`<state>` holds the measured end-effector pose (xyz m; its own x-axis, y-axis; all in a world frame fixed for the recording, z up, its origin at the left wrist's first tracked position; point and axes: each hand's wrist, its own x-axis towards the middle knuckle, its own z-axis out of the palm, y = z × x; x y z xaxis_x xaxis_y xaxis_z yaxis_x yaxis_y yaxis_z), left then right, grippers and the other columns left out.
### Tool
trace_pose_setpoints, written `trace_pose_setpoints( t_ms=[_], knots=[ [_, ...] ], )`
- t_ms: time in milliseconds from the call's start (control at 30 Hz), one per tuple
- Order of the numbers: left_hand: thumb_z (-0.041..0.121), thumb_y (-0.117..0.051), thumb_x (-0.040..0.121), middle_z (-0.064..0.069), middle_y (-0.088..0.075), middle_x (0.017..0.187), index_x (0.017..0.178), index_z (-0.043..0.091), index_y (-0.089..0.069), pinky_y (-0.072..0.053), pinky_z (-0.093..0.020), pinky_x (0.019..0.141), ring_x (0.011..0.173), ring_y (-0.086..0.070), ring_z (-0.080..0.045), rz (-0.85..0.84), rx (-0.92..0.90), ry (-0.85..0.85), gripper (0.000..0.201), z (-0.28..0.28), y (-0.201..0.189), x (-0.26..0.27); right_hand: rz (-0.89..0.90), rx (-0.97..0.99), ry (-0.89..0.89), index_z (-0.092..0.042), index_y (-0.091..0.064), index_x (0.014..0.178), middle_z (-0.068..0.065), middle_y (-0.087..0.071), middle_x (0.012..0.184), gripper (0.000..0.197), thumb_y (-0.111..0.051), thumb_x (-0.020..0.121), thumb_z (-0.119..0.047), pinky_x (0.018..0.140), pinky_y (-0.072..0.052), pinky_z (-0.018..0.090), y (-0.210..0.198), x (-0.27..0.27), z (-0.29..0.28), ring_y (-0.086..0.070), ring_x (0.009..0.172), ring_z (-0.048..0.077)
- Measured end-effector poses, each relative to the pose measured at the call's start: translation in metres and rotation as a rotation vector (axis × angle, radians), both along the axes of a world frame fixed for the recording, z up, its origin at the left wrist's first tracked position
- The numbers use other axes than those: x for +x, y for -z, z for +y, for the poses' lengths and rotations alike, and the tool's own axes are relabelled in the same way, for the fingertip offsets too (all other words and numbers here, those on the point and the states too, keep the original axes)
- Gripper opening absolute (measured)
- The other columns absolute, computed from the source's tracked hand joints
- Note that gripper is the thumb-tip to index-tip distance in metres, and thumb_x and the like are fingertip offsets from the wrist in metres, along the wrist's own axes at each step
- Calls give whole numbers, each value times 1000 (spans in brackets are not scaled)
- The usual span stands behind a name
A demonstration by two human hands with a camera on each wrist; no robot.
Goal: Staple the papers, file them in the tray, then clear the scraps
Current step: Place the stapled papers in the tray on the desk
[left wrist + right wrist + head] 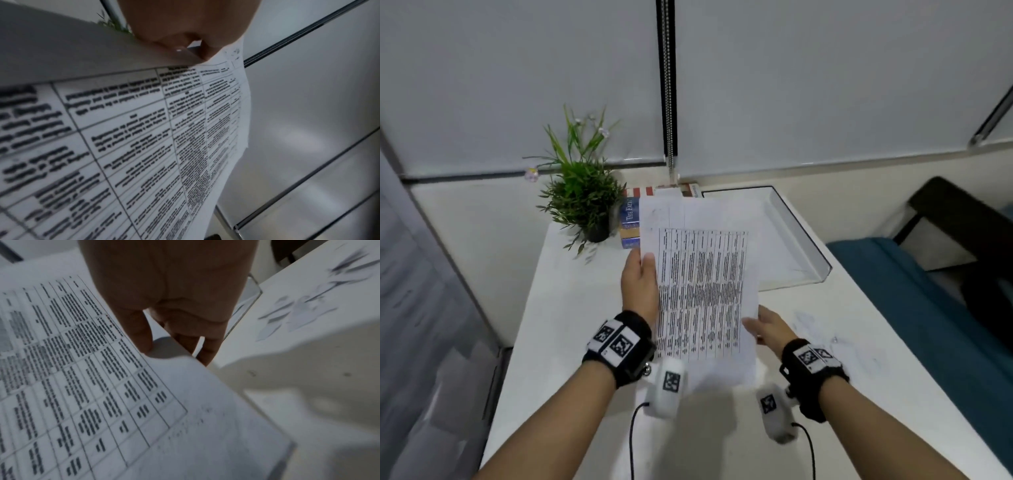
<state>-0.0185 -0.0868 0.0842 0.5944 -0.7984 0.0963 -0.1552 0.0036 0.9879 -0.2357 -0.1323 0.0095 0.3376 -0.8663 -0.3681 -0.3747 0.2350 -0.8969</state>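
While both hands hold them up over the white table (571, 308), the papers (702, 284) hang in the air, with their far end over the near left part of the tray (803, 236). The top page has a printed table with lots of small dark words. The left hand (639, 286) pinches the left edge, thumb on top of the page and fingers behind it. The right hand (770, 325) holds the right edge, with its thumb (136, 331) on the page and the other fingers going under. The tray is white and shallow, and the part of its inside that shows is bare. Small paper scraps (825, 334) lie on the table to the right of the right hand, well apart from the tray. A green potted plant (582, 198) stands at the back, just beside a stack of books (630, 219) to the left of the tray.
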Motion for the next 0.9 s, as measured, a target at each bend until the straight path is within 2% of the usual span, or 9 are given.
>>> trace_pose_setpoints(
  t_ms=[67, 167, 300, 433, 500, 600, 767, 833, 900],
  knots=[
    [14, -33, 99, -7, -56, 120, 124, 0, -49, -36, -19, 92, 115, -52, -25, -10, -13, 17, 33, -17, -16, -8, -1, -32, 137, -18, -54, 79, -4, -57, 61, 22, -45, 93, -2, 60, -42, 24, 1, -14, 0, -53, 54, 10],
    [16, -33, 98, -14, -51, 136, 131, 0, -45, -35, -26, 104, 126, -47, -27, 1, 8, 1, 38, -41, -30, -17, 43, -72, 213, -12, -54, 79, -9, -57, 37, 22, -43, 93, 1, 40, -37, 12, -4, -37, -3, -49, 31, -4],
    [12, -36, 97, -10, -42, 142, 141, 6, -29, -32, -40, 111, 129, -43, -28, 61, 184, 189, 45, -69, -33, -36, 76, -164, 334, -2, -54, 94, 12, -58, 85, 12, -43, 92, 0, 54, -38, 18, -11, -65, -31, -55, 71, 17],
    [8, -43, 95, -13, -52, 128, 137, 1, -36, -49, -34, 86, 108, -53, -24, 146, 422, 455, 43, -81, 0, -73, 172, -161, 383, 9, -54, 102, 15, -53, 72, 20, -40, 93, -3, 39, -37, 8, -26, -96, -83, -46, 62, 17],
    [8, -39, 97, -16, -55, 125, 132, -2, -43, -48, -27, 78, 103, -58, -26, 158, 505, 524, 37, -81, 23, -100, 200, -179, 402, 11, -55, 110, 27, -64, 96, 26, -40, 94, -2, 65, -48, 16, -35, -110, -110, -59, 81, 29],
    [14, -35, 98, -16, -61, 105, 125, 11, -44, -44, -15, 36, 51, -68, -10, 236, 571, 421, 29, -90, 48, -134, 291, -181, 330, 13, -47, 125, 32, -55, 127, 35, -38, 94, -1, 90, -43, 34, -45, -125, -144, -54, 114, 41],
    [9, -33, 95, -8, -56, 86, 123, 3, -45, -23, -8, 28, 31, -52, -5, 126, 630, 193, 31, -130, 74, -146, 366, -92, 159, 7, -45, 132, 17, -52, 108, 42, -34, 92, 2, 64, -40, 17, -32, -126, -186, -44, 90, 20],
    [9, -34, 95, -7, -49, 72, 122, -2, -47, -24, -9, 26, 37, -46, -15, 65, 668, 153, 32, -144, 79, -144, 377, -76, 140, 3, -45, 133, 22, -54, 127, 43, -36, 92, 0, 44, -38, 15, -25, -124, -197, -47, 92, 22],
    [9, -35, 94, -17, -57, 87, 127, -6, -43, -35, -15, 33, 57, -53, -26, 32, 687, 122, 37, -162, 85, -142, 372, -76, 134, 2, -45, 134, 21, -54, 130, 44, -38, 91, -3, 47, -37, 19, -18, -124, -208, -55, 100, 28]
  ],
)
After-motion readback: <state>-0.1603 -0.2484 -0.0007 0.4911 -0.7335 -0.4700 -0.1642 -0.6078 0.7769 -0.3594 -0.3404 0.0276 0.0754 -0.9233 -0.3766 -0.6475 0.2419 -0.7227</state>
